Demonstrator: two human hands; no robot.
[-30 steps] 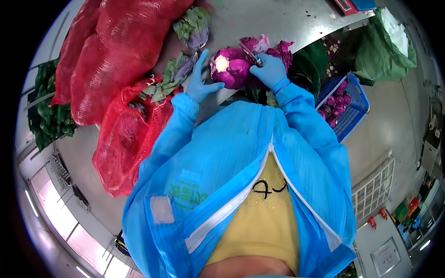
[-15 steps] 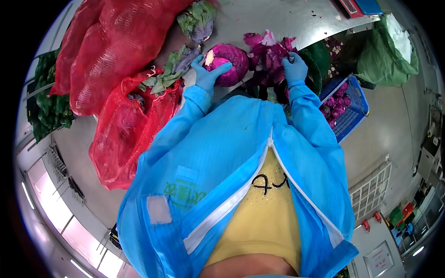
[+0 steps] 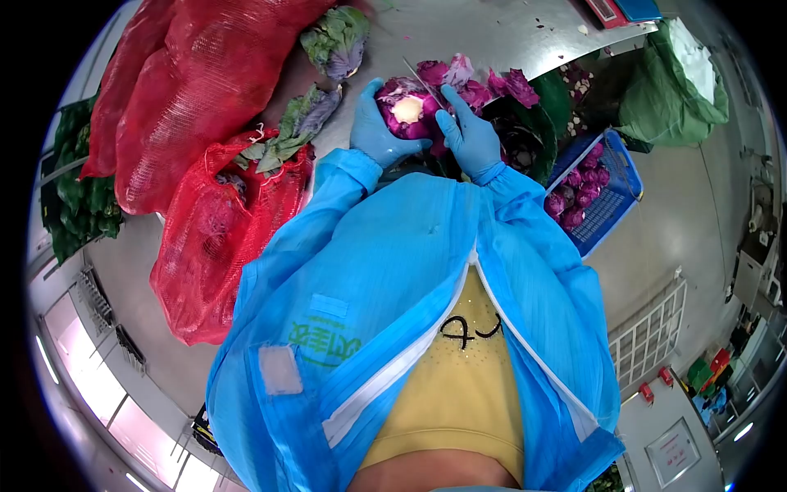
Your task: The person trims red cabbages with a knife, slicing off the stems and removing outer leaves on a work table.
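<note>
A purple cabbage [image 3: 403, 112] with a pale cut stem end facing up is at the table's near edge. My left hand [image 3: 379, 127], in a blue glove, grips it from the left, fingers behind and thumb along the near side. On its right, my gloved right hand [image 3: 467, 131] is closed on a knife [image 3: 420, 79], whose thin blade slants up and left over the cabbage. Loose purple leaves [image 3: 459, 75] lie just beyond the right hand. The knife's handle is mostly hidden by the fingers.
Red mesh sacks [image 3: 209, 90] fill the left, with a smaller one [image 3: 217, 238] below. Green-purple outer leaves [image 3: 336, 41] lie on the metal table [image 3: 459, 29]. A dark green bin, a blue basket [image 3: 611, 201] of purple cabbages and a green sack [image 3: 668, 98] stand right.
The right hand has come back from the loose leaves on the right to the cabbage, with the knife blade over it. The cabbage has turned, its pale stem end now facing up.
</note>
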